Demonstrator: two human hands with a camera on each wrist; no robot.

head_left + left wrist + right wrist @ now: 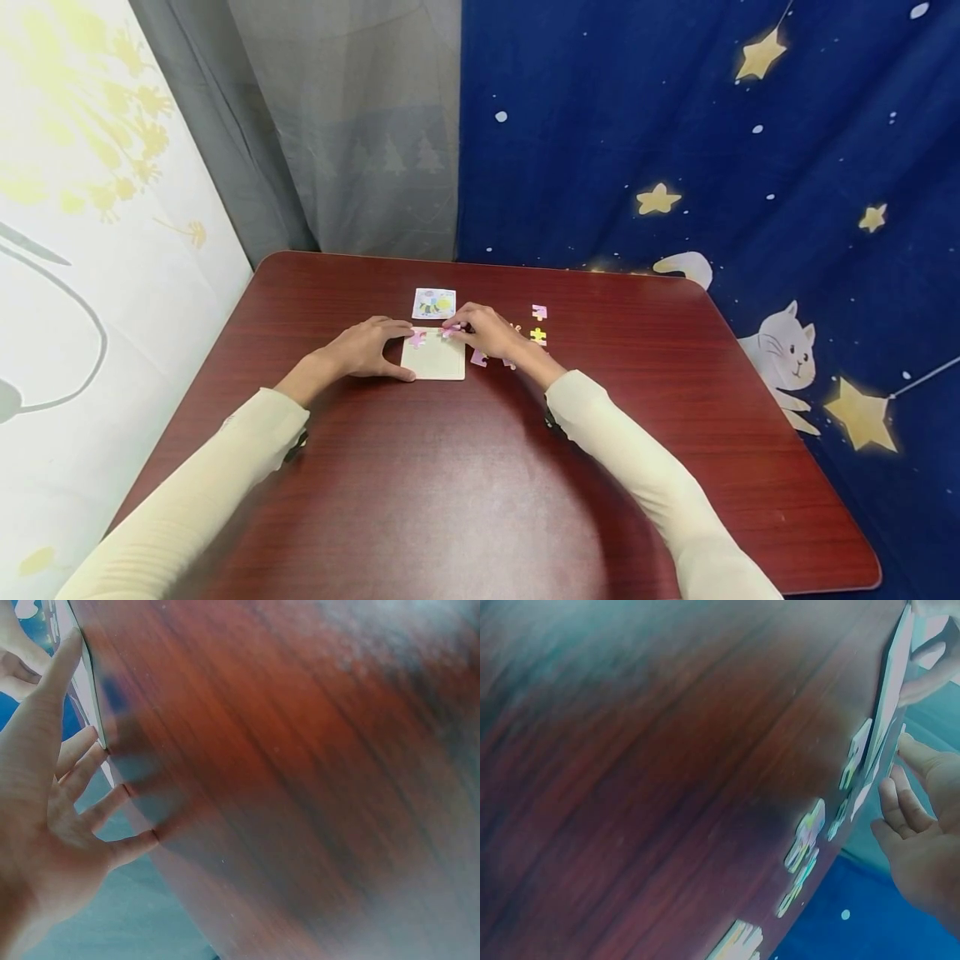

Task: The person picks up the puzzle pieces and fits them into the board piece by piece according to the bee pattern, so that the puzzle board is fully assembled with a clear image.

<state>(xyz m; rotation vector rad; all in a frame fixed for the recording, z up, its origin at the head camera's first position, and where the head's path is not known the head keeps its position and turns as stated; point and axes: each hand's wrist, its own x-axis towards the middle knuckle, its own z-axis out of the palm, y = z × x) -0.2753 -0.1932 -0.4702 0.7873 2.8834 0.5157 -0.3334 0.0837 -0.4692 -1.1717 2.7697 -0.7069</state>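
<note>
A pale square puzzle tray [435, 363] lies on the table, with a pink jigsaw piece [417, 340] in its upper left corner. My left hand [366, 347] spreads at the tray's left side, thumb on the lower left corner and fingertips by the upper left one. In the left wrist view its fingers [82, 769] look straight and fanned out. My right hand [489, 330] pinches a pink puzzle piece [451, 331] at the tray's upper right edge. From the right wrist, the hand [926, 817] shows beside the tray [892, 690], its grip largely hidden.
A picture card [433, 304] with a bee on it lies just beyond the tray. Several loose pieces sit to the right, among them a pink one [539, 312], a yellow one [537, 336] and another pink one [478, 358], partly beneath my right forearm. Curtains hang behind the red-brown table [420, 467].
</note>
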